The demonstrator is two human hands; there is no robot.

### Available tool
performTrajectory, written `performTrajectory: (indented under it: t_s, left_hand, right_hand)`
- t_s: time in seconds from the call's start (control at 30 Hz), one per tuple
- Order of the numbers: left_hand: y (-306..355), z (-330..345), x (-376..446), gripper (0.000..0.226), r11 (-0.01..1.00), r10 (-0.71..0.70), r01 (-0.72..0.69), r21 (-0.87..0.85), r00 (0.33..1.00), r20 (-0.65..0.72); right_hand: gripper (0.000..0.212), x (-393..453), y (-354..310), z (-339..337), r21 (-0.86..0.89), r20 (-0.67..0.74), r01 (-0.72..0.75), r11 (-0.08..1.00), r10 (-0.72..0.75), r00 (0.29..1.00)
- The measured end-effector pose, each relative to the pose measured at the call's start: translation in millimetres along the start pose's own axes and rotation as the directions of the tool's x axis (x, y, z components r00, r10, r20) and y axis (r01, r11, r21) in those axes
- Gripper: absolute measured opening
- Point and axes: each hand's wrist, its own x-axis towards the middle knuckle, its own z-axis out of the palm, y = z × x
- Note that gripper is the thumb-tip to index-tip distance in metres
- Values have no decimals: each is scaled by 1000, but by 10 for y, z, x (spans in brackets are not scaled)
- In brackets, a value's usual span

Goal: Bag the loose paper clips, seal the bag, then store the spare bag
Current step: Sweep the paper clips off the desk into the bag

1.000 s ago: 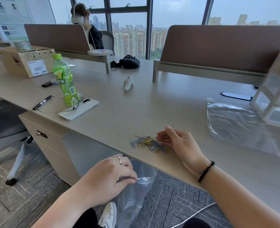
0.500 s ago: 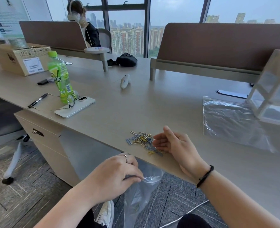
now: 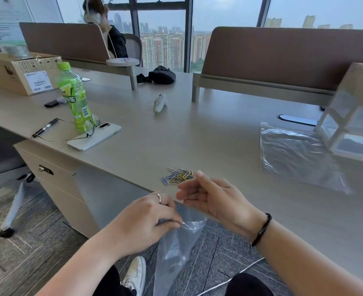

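A small pile of coloured paper clips (image 3: 179, 175) lies near the front edge of the desk (image 3: 197, 133). My left hand (image 3: 143, 223) pinches the mouth of a clear plastic bag (image 3: 176, 248), which hangs below the desk edge. My right hand (image 3: 214, 199) hovers just above the bag's mouth with its fingers curled inward. What it holds is hidden by the fingers. A second clear bag (image 3: 293, 154) lies flat on the desk at the right.
A white drawer organiser (image 3: 353, 116) stands at the right edge beside the spare bag. At the left are a green bottle (image 3: 74, 97), a phone (image 3: 94, 136), glasses, a pen and a cardboard box (image 3: 20, 71). A person sits behind the far divider.
My right hand left the clip pile and pulled back toward the bag's mouth. The pile looks smaller. My left hand raised the bag closer to the desk edge.
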Motion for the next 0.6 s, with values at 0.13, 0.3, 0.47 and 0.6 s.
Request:
performTrajectory:
  t_s: [0.13,0.3,0.47,0.6]
  left_hand:
    - [23,10,-5,13,1000,7,-7,3,1000,2]
    - [28,-7,-9,11,1000,6,-6,10,1000,3]
    - [21,-30,-12,11,1000,1,-1,11,1000,-7]
    - [-3,-45,-23,11,1000,-1,1,24,1000,-14]
  right_hand:
    - [45,92,-33,-237,41,-230,77,996,-66,971]
    - [24,97,-9,-484,-687,-283,49,725,-329,901]
    - [52,36,51,-348,-965,111,164,207,-247,963]
    - [64,5,97,-295,-970,160,188,151,-181,970]
